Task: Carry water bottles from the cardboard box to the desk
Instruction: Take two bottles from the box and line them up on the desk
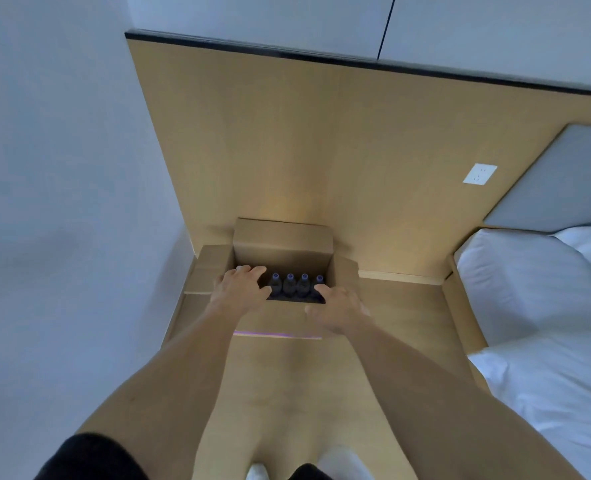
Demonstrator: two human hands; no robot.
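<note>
An open cardboard box stands on the wooden floor against a wood wall panel, flaps spread out. Inside it stand several dark water bottles with purple caps, in a row. My left hand hovers over the box's left edge with fingers spread, holding nothing. Over the box's front right corner, my right hand is spread the same way and covers part of the rightmost bottle. Neither hand grips a bottle. The desk is not in view.
A bed with white sheets and a grey headboard fills the right side. A white wall runs along the left. A power socket sits on the wood panel. My feet show at the bottom edge.
</note>
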